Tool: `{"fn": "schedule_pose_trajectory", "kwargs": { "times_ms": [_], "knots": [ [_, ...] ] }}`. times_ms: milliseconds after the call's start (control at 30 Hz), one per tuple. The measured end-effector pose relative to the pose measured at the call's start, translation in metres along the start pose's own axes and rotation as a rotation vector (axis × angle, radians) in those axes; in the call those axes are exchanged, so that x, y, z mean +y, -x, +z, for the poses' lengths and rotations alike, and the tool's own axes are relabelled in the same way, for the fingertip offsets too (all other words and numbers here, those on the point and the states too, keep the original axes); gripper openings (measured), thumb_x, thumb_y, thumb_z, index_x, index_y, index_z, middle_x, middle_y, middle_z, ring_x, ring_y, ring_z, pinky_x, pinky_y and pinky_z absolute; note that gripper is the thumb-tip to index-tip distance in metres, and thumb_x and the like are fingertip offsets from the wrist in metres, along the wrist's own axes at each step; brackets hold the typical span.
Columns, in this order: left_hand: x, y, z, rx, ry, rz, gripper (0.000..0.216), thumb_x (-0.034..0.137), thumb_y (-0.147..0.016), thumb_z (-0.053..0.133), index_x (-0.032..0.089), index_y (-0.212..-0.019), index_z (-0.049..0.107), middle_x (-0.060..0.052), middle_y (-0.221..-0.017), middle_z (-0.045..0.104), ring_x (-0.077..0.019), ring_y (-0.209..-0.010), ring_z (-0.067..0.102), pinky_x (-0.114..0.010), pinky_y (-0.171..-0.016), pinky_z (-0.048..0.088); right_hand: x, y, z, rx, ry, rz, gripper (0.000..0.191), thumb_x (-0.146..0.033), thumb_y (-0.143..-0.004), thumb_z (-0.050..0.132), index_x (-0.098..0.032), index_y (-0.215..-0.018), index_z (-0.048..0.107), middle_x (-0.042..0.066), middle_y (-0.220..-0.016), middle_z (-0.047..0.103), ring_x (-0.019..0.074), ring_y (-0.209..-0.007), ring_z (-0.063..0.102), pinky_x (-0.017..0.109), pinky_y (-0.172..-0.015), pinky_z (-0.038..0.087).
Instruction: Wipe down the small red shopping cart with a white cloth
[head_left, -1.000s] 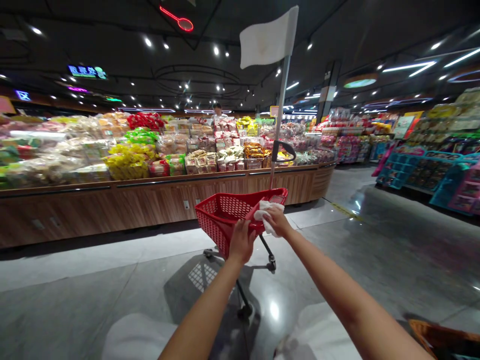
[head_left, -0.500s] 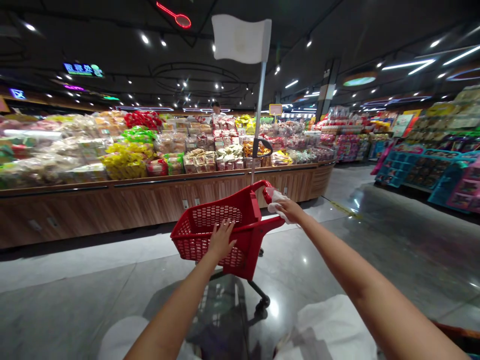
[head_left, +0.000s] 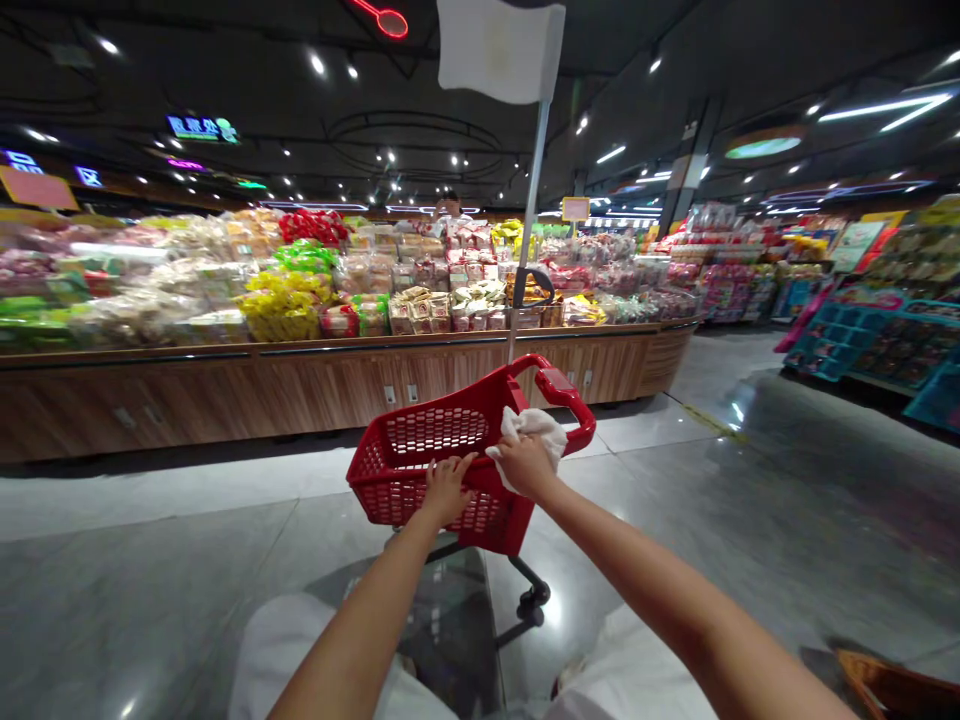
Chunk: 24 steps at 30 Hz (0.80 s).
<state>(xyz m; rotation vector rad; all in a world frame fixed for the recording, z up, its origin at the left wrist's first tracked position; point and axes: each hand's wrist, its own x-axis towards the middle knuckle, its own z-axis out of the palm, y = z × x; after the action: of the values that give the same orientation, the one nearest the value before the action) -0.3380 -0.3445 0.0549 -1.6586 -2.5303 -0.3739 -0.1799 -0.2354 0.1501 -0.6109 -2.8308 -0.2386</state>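
White clothing over the person's legs frames the bottom edge. Beyond it, the left hand rests with fingers spread on the near rim of a red plastic shopping cart; how firmly it bears down, I cannot tell. The right hand bunches a white cloth against the cart's rear rim, just beside the handle. The cart stands on the glossy floor in front of the person, basket toward the left. The step in hand appears to be wiping the rim; a further stroke would call for firm cloth contact while the left hand steadies the cart. Farther off, a pole bears a white flag, and a wood-panelled counter holds packaged snacks.
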Motion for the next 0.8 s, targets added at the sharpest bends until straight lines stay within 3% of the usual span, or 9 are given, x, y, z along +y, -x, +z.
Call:
{"fn": "schedule_pose_trajectory", "kwargs": {
  "times_ms": [100,233,367,433,467,600,667,800],
  "knots": [
    [-0.001,0.004,-0.004,-0.031,0.057,0.0,0.067,0.031,-0.08,0.056,0.034,-0.141,0.03,-0.004,-0.136,0.045,-0.0261,-0.126,0.036,-0.047,-0.112,0.015,0.0,-0.001,-0.002,-0.039,-0.03,-0.049,0.04,-0.036,-0.097,0.029,-0.022,-0.107,0.066,0.012,-0.114,0.063,0.0236,-0.093,0.06,0.035,-0.08,0.04],
    [-0.001,0.007,-0.009,-0.033,0.116,-0.001,0.066,0.029,-0.078,0.057,0.037,-0.139,0.034,-0.001,-0.131,0.047,-0.0238,-0.119,0.039,-0.042,-0.108,0.02,0.044,0.012,-0.014,-0.058,0.031,-0.029,0.045,-0.056,-0.087,0.046,-0.025,-0.115,0.063,0.011,-0.14,0.044,0.0283,-0.098,0.058,0.04,-0.083,0.041],
    [0.001,0.005,-0.008,-0.004,0.123,-0.017,0.064,0.03,-0.078,0.057,0.037,-0.138,0.036,-0.001,-0.128,0.048,-0.0238,-0.115,0.04,-0.041,-0.105,0.022,0.099,0.02,-0.024,0.0,0.194,0.011,0.068,-0.066,-0.068,0.062,-0.03,-0.126,0.056,0.01,-0.153,0.023,0.0439,-0.13,0.029,0.057,-0.099,0.023],
    [0.002,0.004,-0.006,0.001,0.124,-0.018,0.065,0.031,-0.078,0.057,0.038,-0.139,0.035,-0.001,-0.127,0.049,-0.0241,-0.114,0.04,-0.041,-0.103,0.023,0.119,0.018,-0.026,0.017,0.235,-0.004,0.074,-0.067,-0.065,0.064,-0.029,-0.127,0.056,0.013,-0.15,0.029,0.0429,-0.133,0.022,0.059,-0.103,0.013],
    [0.003,0.003,-0.005,-0.001,0.124,-0.017,0.065,0.031,-0.078,0.057,0.038,-0.139,0.034,0.0,-0.127,0.049,-0.0243,-0.114,0.04,-0.041,-0.102,0.023,0.126,0.015,-0.025,0.003,0.235,-0.028,0.073,-0.066,-0.065,0.065,-0.027,-0.126,0.057,0.014,-0.145,0.036,0.0412,-0.132,0.026,0.057,-0.103,0.013],
    [0.008,0.0,-0.002,-0.004,0.113,-0.015,0.064,0.031,-0.079,0.056,0.038,-0.139,0.034,-0.001,-0.129,0.048,-0.0243,-0.116,0.039,-0.041,-0.103,0.021,0.136,0.007,-0.021,-0.108,0.2,-0.12,0.057,-0.059,-0.069,0.065,-0.019,-0.11,0.065,0.016,-0.113,0.059,0.0327,-0.106,0.052,0.046,-0.094,0.03],
    [0.01,-0.001,-0.001,0.005,0.102,-0.019,0.064,0.032,-0.079,0.057,0.038,-0.138,0.035,-0.001,-0.128,0.048,-0.0239,-0.115,0.04,-0.041,-0.104,0.02,0.135,0.008,-0.018,-0.101,0.203,-0.124,0.05,-0.056,-0.07,0.064,-0.018,-0.103,0.066,0.015,-0.104,0.061,0.0309,-0.097,0.055,0.044,-0.089,0.032],
    [0.009,-0.001,-0.001,0.024,0.085,-0.023,0.063,0.031,-0.078,0.059,0.038,-0.137,0.036,-0.001,-0.124,0.05,-0.0232,-0.114,0.041,-0.04,-0.104,0.02,0.132,0.017,-0.012,0.041,0.15,-0.09,0.049,-0.054,-0.069,0.066,-0.018,-0.103,0.065,0.014,-0.104,0.059,0.0296,-0.094,0.054,0.042,-0.087,0.033]
  ]
}}
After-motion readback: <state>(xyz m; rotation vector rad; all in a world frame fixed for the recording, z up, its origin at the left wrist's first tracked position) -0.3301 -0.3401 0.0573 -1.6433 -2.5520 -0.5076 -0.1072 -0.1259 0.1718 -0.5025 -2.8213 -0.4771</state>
